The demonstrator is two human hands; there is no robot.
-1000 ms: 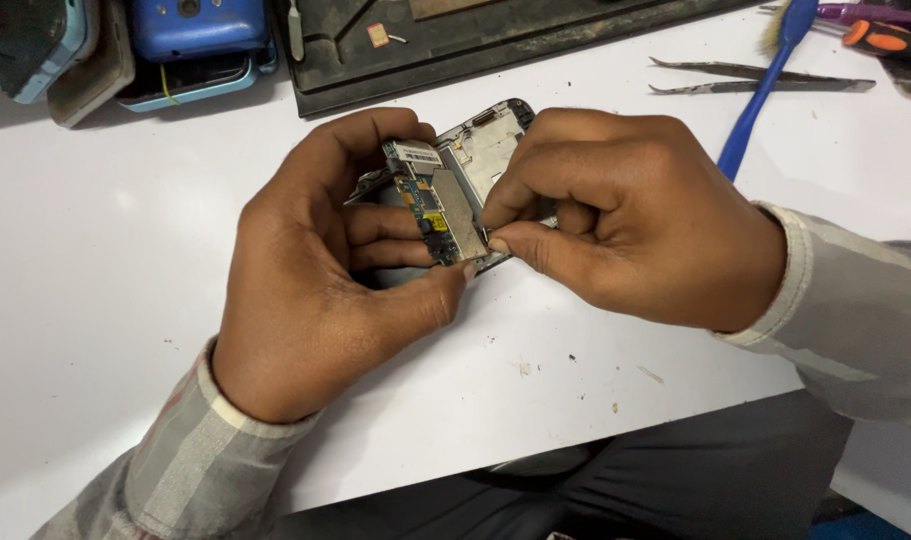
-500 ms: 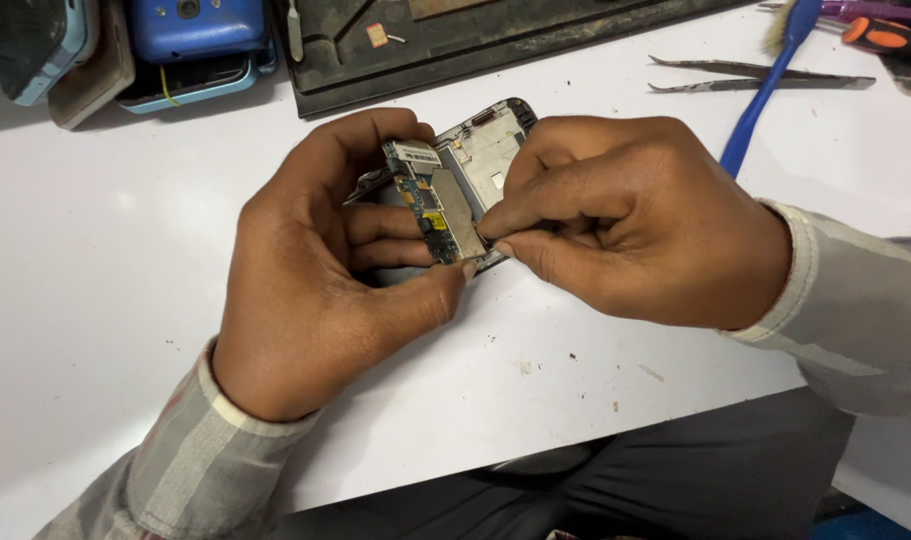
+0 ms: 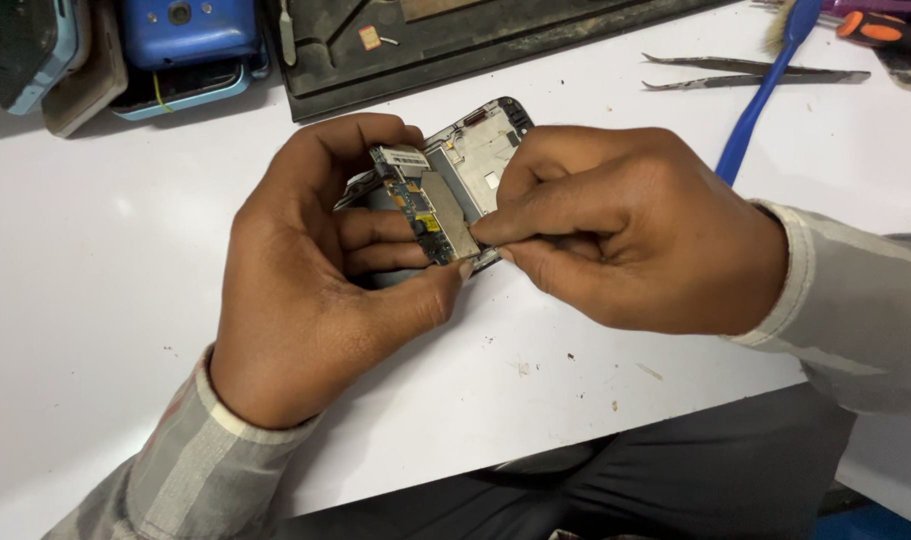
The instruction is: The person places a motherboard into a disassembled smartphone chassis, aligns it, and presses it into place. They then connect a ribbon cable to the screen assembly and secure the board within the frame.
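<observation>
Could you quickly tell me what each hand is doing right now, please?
Left hand: closed around the opened phone frame, holding it.
Right hand: fingers pinched shut at the circuit board edge; whether it holds a tool cannot be told.

A white table (image 3: 96, 300), speckled with crumbs, carries a dark work mat (image 3: 496, 45), tweezers (image 3: 756, 72), a blue-handled brush (image 3: 761, 100) and stacked blue phones (image 3: 186, 45) at the back.

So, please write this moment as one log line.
left hand: holds opened phone | right hand: pinches circuit board | white table
</observation>
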